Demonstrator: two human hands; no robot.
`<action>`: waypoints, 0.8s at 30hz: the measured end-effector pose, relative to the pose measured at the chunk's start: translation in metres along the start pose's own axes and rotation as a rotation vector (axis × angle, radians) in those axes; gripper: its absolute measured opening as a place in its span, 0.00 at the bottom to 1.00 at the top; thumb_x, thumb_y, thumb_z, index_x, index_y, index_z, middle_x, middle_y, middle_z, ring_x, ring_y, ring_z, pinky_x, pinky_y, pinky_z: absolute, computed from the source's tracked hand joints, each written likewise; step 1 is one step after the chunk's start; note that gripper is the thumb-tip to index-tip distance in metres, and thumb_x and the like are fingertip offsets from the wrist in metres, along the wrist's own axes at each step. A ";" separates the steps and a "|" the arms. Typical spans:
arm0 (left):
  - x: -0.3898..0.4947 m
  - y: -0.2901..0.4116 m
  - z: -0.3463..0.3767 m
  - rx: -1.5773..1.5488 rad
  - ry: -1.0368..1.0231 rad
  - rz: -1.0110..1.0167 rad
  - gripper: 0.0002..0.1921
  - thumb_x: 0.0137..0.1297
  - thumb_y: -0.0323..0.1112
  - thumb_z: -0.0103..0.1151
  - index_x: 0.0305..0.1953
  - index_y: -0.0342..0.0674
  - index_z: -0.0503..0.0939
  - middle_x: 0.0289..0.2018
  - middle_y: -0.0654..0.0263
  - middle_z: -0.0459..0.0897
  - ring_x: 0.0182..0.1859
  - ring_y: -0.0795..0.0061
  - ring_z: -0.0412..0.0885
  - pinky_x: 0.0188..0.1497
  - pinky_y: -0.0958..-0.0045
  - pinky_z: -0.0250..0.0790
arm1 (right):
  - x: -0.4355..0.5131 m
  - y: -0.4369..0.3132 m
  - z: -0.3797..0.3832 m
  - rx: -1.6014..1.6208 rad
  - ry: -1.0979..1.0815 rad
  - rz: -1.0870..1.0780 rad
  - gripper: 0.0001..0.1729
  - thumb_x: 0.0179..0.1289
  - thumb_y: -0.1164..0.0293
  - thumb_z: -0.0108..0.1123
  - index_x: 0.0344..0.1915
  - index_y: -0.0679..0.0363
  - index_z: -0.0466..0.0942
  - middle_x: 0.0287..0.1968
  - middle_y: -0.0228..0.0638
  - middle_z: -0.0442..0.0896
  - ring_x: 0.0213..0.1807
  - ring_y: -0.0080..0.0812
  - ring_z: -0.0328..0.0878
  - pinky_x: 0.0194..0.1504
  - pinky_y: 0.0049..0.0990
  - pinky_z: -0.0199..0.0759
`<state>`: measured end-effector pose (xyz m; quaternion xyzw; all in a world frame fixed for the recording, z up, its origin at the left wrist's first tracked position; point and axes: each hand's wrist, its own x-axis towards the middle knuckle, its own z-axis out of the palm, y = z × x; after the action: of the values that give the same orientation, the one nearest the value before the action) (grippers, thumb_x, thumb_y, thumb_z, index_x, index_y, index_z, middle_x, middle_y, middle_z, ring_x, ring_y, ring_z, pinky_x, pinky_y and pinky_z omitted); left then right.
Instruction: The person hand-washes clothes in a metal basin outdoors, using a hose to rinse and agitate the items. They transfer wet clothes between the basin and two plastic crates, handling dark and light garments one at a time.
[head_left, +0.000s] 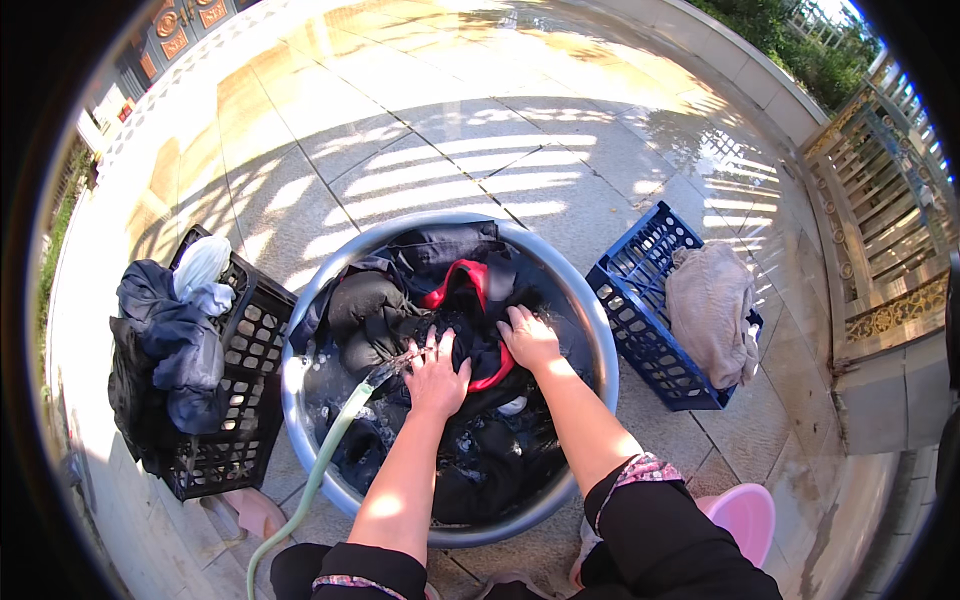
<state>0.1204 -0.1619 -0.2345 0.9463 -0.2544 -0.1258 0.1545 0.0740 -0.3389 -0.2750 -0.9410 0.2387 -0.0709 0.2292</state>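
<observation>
Before me stands a large round metal basin (606, 360) filled with water and soaked dark clothes (495, 450). My left hand (436, 379) lies spread on the wet dark cloth near the basin's middle, fingers apart. A pale green hose (330, 442) comes over the near left rim, and water runs from its end beside my left fingers. My right hand (529, 337) rests on the clothes farther right, next to a dark garment with red trim (469, 277). Its fingertips are partly hidden against the cloth, so I cannot tell whether they grip it.
A black plastic crate (251, 330) on the left holds dark and white clothes (172, 322). To the right, a blue plastic crate (637, 300) bears a beige cloth (711, 311). A pink bucket (746, 517) is by my right arm. A metal gate (877, 217) borders the wet paved floor (442, 172).
</observation>
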 end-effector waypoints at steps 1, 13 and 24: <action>-0.002 -0.002 -0.001 -0.015 -0.026 -0.018 0.32 0.59 0.48 0.51 0.63 0.53 0.55 0.65 0.63 0.52 0.66 0.47 0.47 0.59 0.40 0.50 | 0.001 0.005 -0.001 0.011 -0.038 0.006 0.25 0.60 0.55 0.49 0.52 0.59 0.68 0.52 0.44 0.72 0.52 0.45 0.71 0.52 0.37 0.65; 0.023 -0.056 0.018 -0.128 -0.054 -0.039 0.32 0.60 0.39 0.50 0.65 0.52 0.52 0.62 0.53 0.59 0.62 0.52 0.59 0.64 0.57 0.50 | -0.087 -0.022 -0.114 0.091 -0.359 0.589 0.47 0.50 0.41 0.56 0.62 0.61 0.57 0.57 0.55 0.67 0.56 0.48 0.68 0.57 0.35 0.61; -0.079 -0.065 0.008 -0.194 0.665 -0.300 0.22 0.51 0.41 0.60 0.45 0.38 0.69 0.42 0.57 0.73 0.47 0.52 0.69 0.50 0.56 0.62 | -0.170 -0.081 -0.025 0.078 -0.206 0.767 0.72 0.33 0.52 0.73 0.66 0.38 0.25 0.64 0.66 0.36 0.61 0.62 0.53 0.56 0.48 0.58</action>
<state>0.0802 -0.0692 -0.2518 0.9432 -0.0359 0.1435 0.2976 -0.0476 -0.2036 -0.2191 -0.7764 0.5455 0.1057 0.2974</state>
